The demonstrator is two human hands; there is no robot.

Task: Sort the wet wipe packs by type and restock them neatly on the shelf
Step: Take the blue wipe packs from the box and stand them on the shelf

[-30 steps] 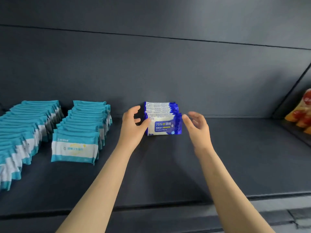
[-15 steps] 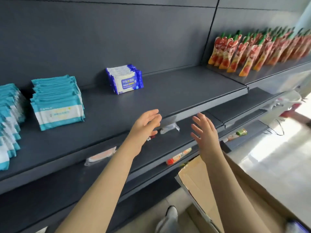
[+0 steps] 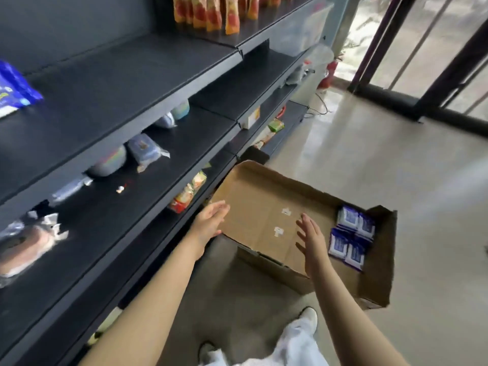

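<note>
Fetch step of the restocking cycle, as seen from my head camera. Both of my hands are empty, with fingers straight and slightly spread. My left hand (image 3: 211, 220) hovers at the left edge of the cardboard box (image 3: 381, 260), beside its large opened flap (image 3: 258, 202). My right hand (image 3: 310, 237) hovers over the box's open mouth, just left of its contents, and neither hand appears to touch anything. The box stands on the floor (image 3: 396, 159) in front of my feet. It holds a small cluster of dark blue and white wet wipe packs (image 3: 352, 236) pressed into its right-hand end, with four faces showing; how many lie beneath I cannot tell. The rest of the box interior that I can see is bare cardboard. Well up and to the left of the box, one blue wet wipe pack (image 3: 13, 93) of seemingly the same type sits on the dark shelf (image 3: 118, 83), cut off by the frame edge. Orange-red pouches (image 3: 208, 11) occupy the next bay, above the box. I judge sorting to be well advanced, since only one type is visible in the box. The next move calls for my right hand to shift rightward and down, and for both hands to close around a batch of packs, squared together. A loose grip could let the slick wrappers slide apart on the lift.
</note>
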